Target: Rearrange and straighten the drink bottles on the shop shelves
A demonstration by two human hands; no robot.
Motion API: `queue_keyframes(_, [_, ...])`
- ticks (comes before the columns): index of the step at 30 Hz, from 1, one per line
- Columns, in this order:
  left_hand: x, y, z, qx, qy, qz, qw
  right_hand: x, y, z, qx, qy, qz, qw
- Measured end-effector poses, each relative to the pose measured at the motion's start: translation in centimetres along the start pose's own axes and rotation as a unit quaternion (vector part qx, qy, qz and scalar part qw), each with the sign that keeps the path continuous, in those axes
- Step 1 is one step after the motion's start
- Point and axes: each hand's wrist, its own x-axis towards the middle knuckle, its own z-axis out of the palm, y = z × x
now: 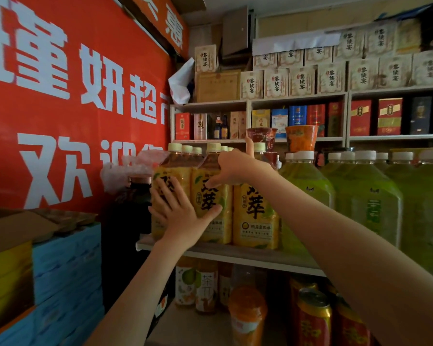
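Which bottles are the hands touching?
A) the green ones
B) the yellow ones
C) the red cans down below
B: the left hand presses flat on the front of the yellow bottles and the right hand rests on the shoulder of one. Neither hand is on the green bottles.

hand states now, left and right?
Left hand: open, flat against the left bottle.
Right hand: open, fingers on the middle bottle, thumb up.
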Motion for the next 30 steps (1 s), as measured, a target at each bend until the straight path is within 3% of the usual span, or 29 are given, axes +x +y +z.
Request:
queue_keyframes(21, [-0.3,-0.4,0.3,-0.018,0.037,0.026,0.999,-0.9,-1.1,-0.1,-0.055,0.023,0.031,0.998])
queue_keyframes(25, [-1.0,1.1,1.1,0.010,0.050,0.066,0.996,-2.1,-1.5,1.0,-0.063,0.088,0.036,0.993])
queue_keyframes(30, [-1.9,3.0,2.3,0.000,0.106,0.057,0.993,-5.2,-1.1,1.5,-0.054,0.210,0.033,0.976])
